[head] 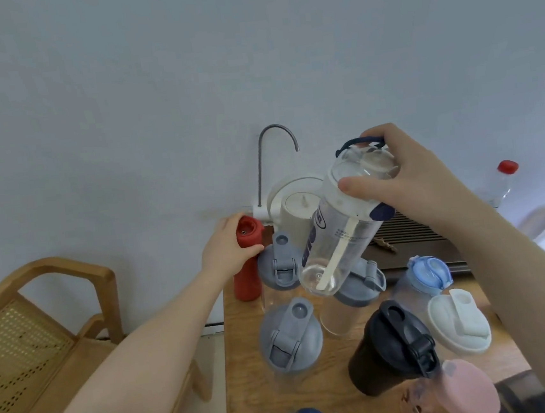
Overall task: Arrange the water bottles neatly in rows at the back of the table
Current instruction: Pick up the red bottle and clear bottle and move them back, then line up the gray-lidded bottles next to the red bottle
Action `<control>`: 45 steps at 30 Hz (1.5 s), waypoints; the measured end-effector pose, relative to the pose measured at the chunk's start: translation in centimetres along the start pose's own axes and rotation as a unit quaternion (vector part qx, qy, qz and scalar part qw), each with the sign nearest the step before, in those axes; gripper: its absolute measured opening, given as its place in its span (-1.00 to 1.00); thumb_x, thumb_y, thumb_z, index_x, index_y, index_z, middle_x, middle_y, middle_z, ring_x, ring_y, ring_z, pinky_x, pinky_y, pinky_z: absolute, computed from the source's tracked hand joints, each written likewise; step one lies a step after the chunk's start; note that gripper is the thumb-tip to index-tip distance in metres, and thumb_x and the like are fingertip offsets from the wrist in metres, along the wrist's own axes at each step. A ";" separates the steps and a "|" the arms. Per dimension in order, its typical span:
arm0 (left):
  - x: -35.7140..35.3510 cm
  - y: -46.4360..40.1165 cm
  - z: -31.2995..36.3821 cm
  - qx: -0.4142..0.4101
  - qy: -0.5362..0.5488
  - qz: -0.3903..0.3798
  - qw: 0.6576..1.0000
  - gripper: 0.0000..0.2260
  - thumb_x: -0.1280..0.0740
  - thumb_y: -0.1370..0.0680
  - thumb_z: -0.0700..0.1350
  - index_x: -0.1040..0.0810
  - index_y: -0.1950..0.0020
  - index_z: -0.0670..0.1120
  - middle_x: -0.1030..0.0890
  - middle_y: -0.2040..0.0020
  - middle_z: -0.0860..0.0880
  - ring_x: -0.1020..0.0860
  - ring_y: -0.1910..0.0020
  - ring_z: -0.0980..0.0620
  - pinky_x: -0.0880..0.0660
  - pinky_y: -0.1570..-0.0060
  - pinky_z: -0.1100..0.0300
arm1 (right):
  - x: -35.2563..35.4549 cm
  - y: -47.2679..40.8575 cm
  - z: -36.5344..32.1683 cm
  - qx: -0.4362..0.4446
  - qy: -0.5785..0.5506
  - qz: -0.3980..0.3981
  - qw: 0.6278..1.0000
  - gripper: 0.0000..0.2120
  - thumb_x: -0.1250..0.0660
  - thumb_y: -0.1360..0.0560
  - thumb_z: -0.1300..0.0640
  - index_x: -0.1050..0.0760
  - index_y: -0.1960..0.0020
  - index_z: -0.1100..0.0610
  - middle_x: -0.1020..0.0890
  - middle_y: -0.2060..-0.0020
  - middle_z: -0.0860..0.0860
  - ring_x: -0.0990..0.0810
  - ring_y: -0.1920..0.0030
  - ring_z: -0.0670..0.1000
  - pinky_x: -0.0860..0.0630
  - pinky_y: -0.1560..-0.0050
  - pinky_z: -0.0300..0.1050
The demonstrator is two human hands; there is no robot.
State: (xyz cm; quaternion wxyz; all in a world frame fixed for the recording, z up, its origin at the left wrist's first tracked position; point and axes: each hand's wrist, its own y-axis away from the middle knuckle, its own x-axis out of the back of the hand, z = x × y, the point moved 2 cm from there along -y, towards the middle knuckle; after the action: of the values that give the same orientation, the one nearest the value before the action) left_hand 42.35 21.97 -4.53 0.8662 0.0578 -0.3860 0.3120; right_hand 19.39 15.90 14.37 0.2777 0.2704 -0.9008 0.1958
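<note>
1. Here the right hand (404,173) is wrapped around the lid end of a clear bottle (337,233), thumb pressed on the lid's side and fingers curled over the top by the dark blue carry loop (360,142). The bottle is in the air above the table (243,369), not touching it.
2. Its long axis is tilted: lid up and toward the right, base down and to the left, hanging over the grey-lidded bottles (282,265) in the back rows. A pale straw runs down inside it.
3. The left hand (228,247) is closed around the neck of a red bottle (247,258), which stands upright at the table's back left corner, beside a white water dispenser (292,204).
4. I judge the coming move turns on the gap under the clear bottle's base: it must be brought upright and lowered into a free spot among the grey lids, and the right hand is the one placed to do it.
5. Dark blue lettering and an oval logo show on the clear bottle, too curved and blurred to read.
6. Nearer bottles, including a black tumbler (388,348), a white-lidded one (460,324) and a pink-lidded one (462,391), stand unsorted.
</note>
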 end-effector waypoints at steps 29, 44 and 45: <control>7.4 12.8 -4.3 -0.029 0.037 -0.022 0.999 -0.65 -0.28 -0.51 -0.07 -0.38 -0.28 -0.08 -0.36 -0.31 -0.06 -0.33 -0.31 0.00 -0.28 -0.33 0.08 | -22.0 1.7 3.3 -0.035 0.281 -0.212 0.935 -0.31 -0.42 -0.28 -0.22 -0.19 -0.19 0.09 -0.53 -0.02 0.09 -0.57 0.03 0.13 -0.58 0.02 0.08; 2.8 9.0 -0.7 0.034 0.016 -0.057 0.998 -0.22 -0.50 -0.25 0.15 -0.20 -0.34 -0.01 -0.34 -0.31 -0.03 -0.44 -0.14 0.00 -0.44 -0.05 0.12 | -17.6 -3.4 9.5 -0.046 0.201 -0.232 0.951 0.10 -0.47 -0.24 -0.24 0.13 -0.51 0.04 0.06 -0.52 0.19 -0.20 -0.45 0.29 -0.29 -0.37 0.23; 2.8 8.7 -0.5 0.040 0.022 -0.046 0.998 -0.29 -0.50 -0.24 0.14 -0.24 -0.26 0.00 -0.39 -0.23 -0.03 -0.46 -0.06 0.00 -0.49 0.01 0.10 | -17.6 -3.6 9.8 -0.049 0.195 -0.237 0.951 0.10 -0.48 -0.24 -0.23 0.13 -0.51 0.03 0.08 -0.52 0.18 -0.20 -0.45 0.29 -0.30 -0.37 0.22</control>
State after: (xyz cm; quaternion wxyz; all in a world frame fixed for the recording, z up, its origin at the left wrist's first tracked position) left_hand 39.01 30.51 -4.16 0.8850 0.1030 -0.3507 0.2883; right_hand 29.99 14.86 -3.14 0.4988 0.4186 -0.7478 0.1291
